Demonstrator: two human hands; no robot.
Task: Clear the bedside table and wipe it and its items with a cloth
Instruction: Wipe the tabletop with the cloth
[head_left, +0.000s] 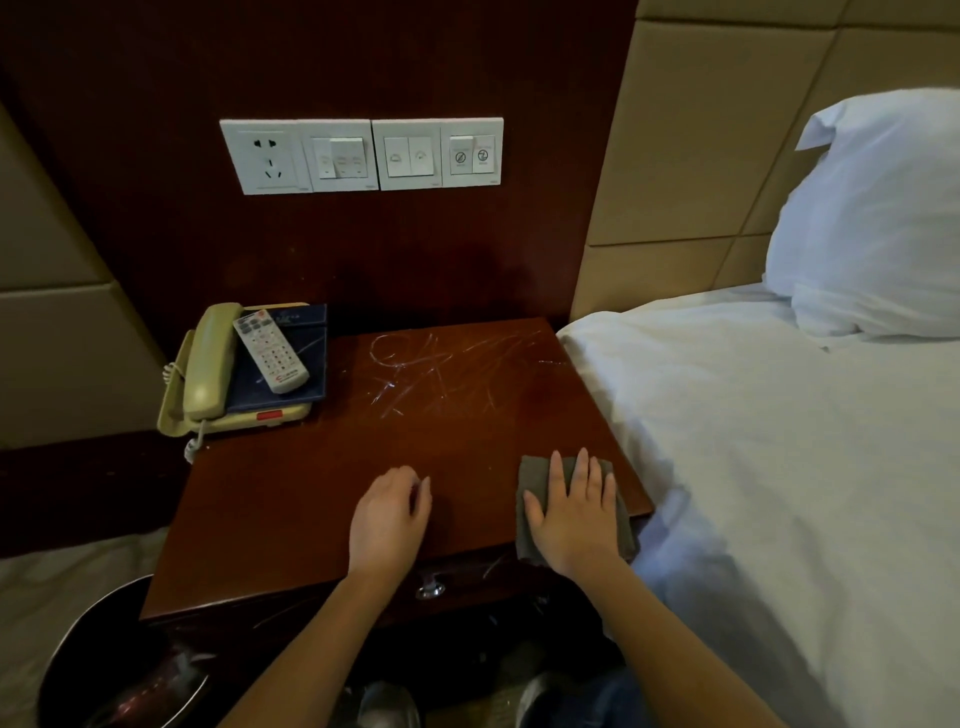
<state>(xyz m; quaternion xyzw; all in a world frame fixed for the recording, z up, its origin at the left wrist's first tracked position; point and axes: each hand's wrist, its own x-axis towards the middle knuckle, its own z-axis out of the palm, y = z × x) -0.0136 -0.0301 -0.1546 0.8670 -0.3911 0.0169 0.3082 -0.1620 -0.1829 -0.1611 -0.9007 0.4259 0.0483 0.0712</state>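
The dark wooden bedside table (363, 467) has white scratch marks across its far half. A grey cloth (535, 478) lies at its front right corner, hanging a little over the front edge. My right hand (576, 512) lies flat on the cloth with straight fingers. My left hand (389, 514) rests on the bare wood to the left of it, fingers loosely curled and holding nothing. At the far left corner sits a beige telephone (208, 364) with a dark blue booklet (306, 358) on it and a white remote control (270, 351) on the booklet.
A bed with white sheets (779, 467) and a pillow (878, 218) borders the table on the right. A white socket and switch panel (363, 155) is on the wall behind. A dark round bin (104, 665) stands at the lower left. A drawer knob (430, 590) sits below the front edge.
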